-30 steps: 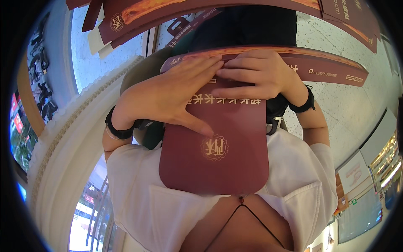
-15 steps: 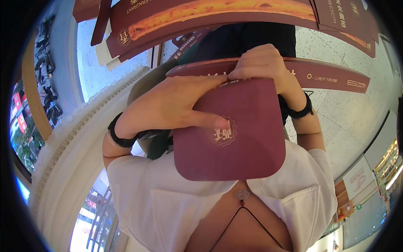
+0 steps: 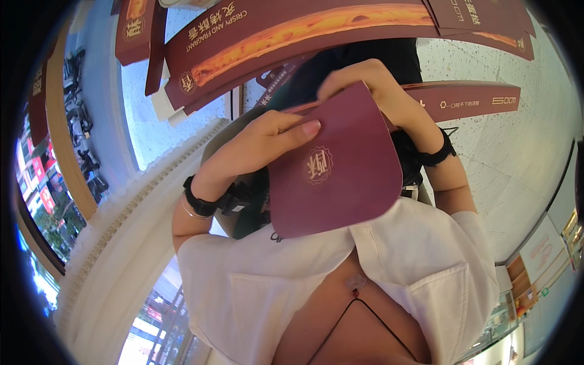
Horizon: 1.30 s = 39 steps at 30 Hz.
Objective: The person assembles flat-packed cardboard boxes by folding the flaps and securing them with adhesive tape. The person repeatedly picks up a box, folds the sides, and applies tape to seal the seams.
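Observation:
A long maroon cardboard carton (image 3: 462, 102) lies crosswise before me. A wide maroon flap with rounded corners (image 3: 353, 176) and a gold round emblem tilts toward my chest; it seems to belong to this carton, though their join is hidden. My left hand (image 3: 267, 141) is closed on the flap's left edge, thumb on the printed face and fingers behind. My right hand (image 3: 359, 79) bends over the far side by the flap's upper corner, its fingers curled and partly hidden behind the card.
Beyond lies a larger maroon carton (image 3: 316, 39) printed with a long pastry, its pale end tabs (image 3: 167, 106) sticking out. Another maroon carton (image 3: 140, 30) stands at the upper left. White ruffled cloth (image 3: 152, 201) runs along my left; speckled floor (image 3: 486, 158) shows at right.
The flap has tilted and turned, its upper right corner now raised in front of my right hand. My left hand has slid from the flap's middle to its upper left edge.

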Available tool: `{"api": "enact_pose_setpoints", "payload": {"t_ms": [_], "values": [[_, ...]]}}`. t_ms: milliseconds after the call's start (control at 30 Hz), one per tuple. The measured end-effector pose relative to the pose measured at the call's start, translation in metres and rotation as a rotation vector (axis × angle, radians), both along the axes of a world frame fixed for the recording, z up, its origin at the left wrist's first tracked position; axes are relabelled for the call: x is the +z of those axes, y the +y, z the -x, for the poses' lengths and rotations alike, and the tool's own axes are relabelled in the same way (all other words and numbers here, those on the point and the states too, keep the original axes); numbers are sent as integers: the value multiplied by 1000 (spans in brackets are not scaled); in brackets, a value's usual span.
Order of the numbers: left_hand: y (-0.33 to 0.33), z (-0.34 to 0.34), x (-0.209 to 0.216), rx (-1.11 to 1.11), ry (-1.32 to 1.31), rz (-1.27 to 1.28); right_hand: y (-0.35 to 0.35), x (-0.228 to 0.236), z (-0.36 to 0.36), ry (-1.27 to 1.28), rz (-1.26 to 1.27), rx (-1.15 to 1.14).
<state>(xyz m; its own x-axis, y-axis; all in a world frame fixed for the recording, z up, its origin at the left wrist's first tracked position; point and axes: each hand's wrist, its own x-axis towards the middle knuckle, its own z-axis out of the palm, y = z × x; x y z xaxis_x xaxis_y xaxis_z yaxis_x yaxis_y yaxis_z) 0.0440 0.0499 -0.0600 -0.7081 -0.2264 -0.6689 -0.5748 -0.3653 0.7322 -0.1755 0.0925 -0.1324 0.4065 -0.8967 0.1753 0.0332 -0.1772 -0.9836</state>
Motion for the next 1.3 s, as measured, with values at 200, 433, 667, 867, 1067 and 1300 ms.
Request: {"api": "enact_pose_setpoints", "payload": {"t_ms": [200,433,667,867,1067,1300], "values": [[-5,-26,-4,361,28,-129,1,-9,-5,-599,-46,-163],[-11,-34,5,538,35,38,1,6,-1,-338,-31,-9],[-4,-35,52,1122,568,1635,-1,7,-6,-361,-216,-262],[25,6,41,-103,-467,2218,0,8,-13,-330,-147,-283],[8,24,41,-212,-432,1951,2,-6,-9,-321,89,-345],[6,24,27,-143,-238,1897,4,-3,-6,-330,128,-306]]}}
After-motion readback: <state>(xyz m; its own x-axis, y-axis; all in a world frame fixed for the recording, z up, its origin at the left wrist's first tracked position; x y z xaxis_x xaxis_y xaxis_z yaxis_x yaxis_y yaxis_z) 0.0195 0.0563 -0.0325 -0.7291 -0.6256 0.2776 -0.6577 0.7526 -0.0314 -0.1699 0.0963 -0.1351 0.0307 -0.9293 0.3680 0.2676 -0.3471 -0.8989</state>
